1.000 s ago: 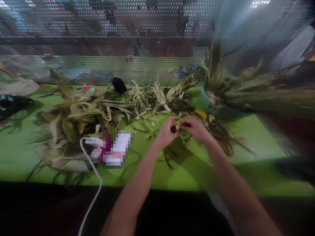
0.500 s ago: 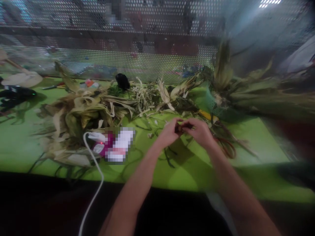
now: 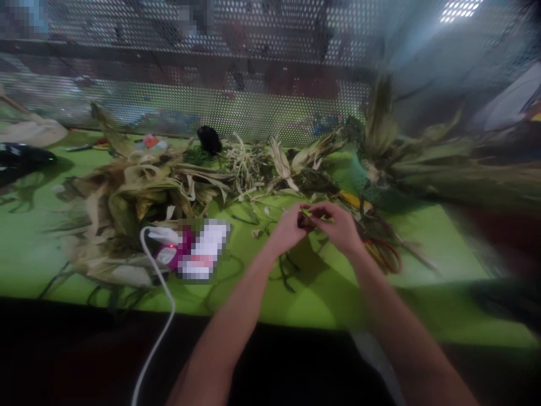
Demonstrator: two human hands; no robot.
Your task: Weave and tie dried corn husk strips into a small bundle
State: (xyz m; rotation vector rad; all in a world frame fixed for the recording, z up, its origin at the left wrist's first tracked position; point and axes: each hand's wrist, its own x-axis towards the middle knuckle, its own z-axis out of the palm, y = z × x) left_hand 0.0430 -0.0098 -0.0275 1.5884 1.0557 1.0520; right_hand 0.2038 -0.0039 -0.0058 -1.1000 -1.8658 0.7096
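My left hand point(image 3: 288, 230) and my right hand point(image 3: 339, 226) meet above the green tabletop point(image 3: 308, 304), fingers curled and pinched together. Between the fingertips is a small dark piece point(image 3: 305, 220), too blurred and covered to name, with a thin greenish edge showing. Both hands appear closed on it. Beneath them, dark thin strips point(image 3: 287, 276) lie on the table. Just right of my right hand is a reddish-orange loop point(image 3: 391, 256), perhaps a tool handle. Dried corn husks point(image 3: 283, 160) lie beyond the hands.
A large heap of dried husks point(image 3: 127, 192) spreads on the left. Before it lie a blurred-out white rectangle point(image 3: 205, 248) and a purple device point(image 3: 174, 254) with a white cable point(image 3: 163, 321). A green basket point(image 3: 361, 172) holds long husks. A perforated metal panel point(image 3: 270, 107) stands behind.
The view has shifted slightly, so most things sit a little further left. My fingers have shifted a little around the small dark piece, and both hands stay together.
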